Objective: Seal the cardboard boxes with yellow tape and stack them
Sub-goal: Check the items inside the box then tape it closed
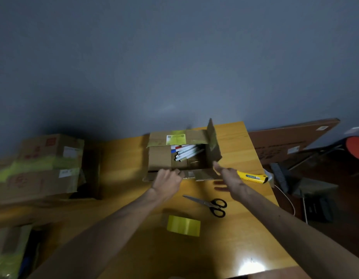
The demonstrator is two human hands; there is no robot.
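At the far middle of the table (245, 228) the open box (160, 158) lies with its long axis left to right, markers (184, 153) showing inside. The left hand (167, 181) curls its fingers over the near flap (202, 176). The right hand (228, 175) reaches, fingers straight, to the foot of the upright right flap (212, 141) — touching or just short, blur hides which. The yellow tape roll (183, 226) sits behind both hands, between the forearms, so either hand must draw back for it. A greenish label (176, 139) on the far flap and the blue badge on the knife (252, 176) are too small to read.

Left hand (167, 181) and right hand (229, 176) on bare forearms (right one dark-specked).
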